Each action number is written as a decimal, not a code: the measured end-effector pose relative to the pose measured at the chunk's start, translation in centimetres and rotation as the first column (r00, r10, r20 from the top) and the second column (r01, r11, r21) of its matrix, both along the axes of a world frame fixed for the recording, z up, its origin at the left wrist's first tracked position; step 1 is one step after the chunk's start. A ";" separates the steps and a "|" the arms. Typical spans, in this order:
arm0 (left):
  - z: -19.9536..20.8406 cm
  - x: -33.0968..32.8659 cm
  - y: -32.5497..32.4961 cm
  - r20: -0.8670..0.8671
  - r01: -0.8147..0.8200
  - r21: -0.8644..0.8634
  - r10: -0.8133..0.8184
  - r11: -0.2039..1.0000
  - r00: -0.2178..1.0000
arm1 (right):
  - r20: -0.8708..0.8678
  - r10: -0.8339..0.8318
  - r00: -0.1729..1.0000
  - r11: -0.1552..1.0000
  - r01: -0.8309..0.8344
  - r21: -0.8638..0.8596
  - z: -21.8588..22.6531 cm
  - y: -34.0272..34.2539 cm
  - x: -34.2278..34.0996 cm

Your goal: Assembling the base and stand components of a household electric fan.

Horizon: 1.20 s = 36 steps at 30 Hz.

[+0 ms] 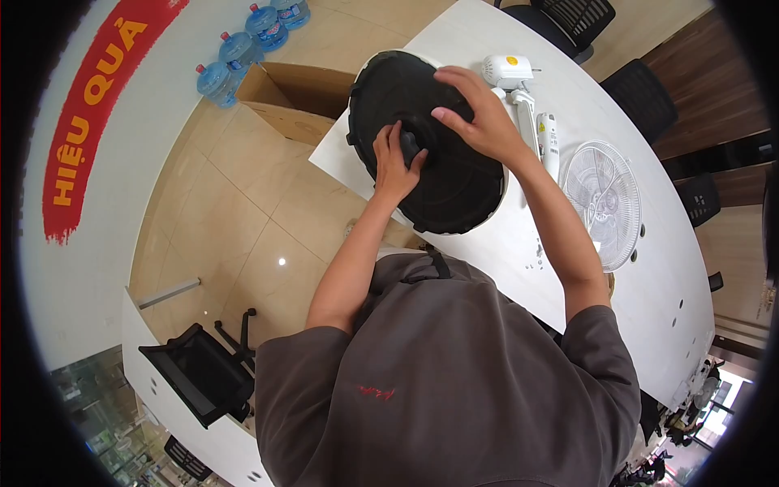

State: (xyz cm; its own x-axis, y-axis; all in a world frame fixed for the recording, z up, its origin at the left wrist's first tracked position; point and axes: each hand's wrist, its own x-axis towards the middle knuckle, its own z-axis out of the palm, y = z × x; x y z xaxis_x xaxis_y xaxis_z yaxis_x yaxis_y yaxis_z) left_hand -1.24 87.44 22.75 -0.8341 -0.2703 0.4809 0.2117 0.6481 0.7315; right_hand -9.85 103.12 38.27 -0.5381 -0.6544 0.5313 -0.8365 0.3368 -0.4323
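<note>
A large round black fan base (454, 191) with a pale rim stands tilted at the table's left end, its ribbed underside toward me. My left hand (393, 170) is closed around a dark knob (411, 146) at the middle of that underside. Over the base's right side is my right hand (484, 118), fingers apart and nothing in it; whether its fingertips touch the surface I cannot tell. Just right of the base lie a white fan motor head (507, 71), a long white stand part (525, 118) and a slim white piece with a label (548, 142).
A white wire fan grille (602, 203) rests on the white table (649, 325), with small loose parts (535, 258) nearer me. On the floor at left are an open cardboard box (284, 109), several water bottles (241, 50) and a black chair (199, 373).
</note>
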 end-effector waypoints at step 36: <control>2.6 0.9 3.4 0.467 -0.479 0.370 0.286 0.796 0.837 | 0.848 0.412 -0.332 0.846 0.486 -0.220 -17.5 -12.9 -5.1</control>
